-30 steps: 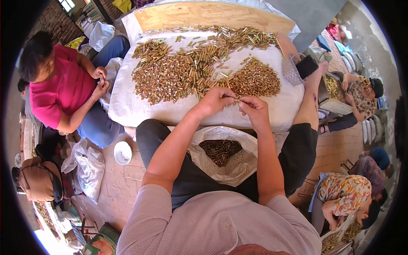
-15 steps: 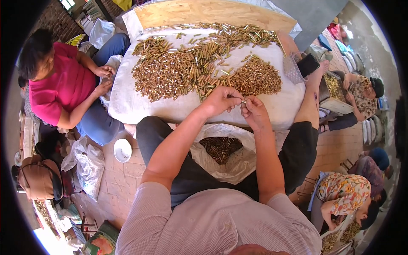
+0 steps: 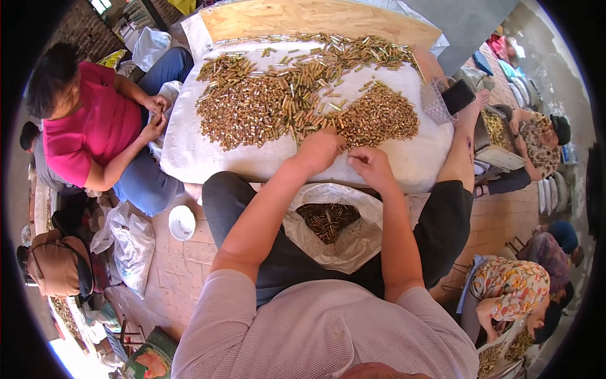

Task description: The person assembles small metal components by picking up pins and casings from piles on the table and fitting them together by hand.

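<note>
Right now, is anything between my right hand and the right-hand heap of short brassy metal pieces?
Nothing visible stands between your right hand and that heap of brassy metal pieces; just white cloth shows there. Your left hand is off to the left, by the heap's edge.

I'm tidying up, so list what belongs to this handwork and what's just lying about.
Apparently in use: small golden metal cylinders; white cloth-covered table; open white sack of dark pieces.
Apparently lying about: black rectangular phone; round white bucket.
</note>
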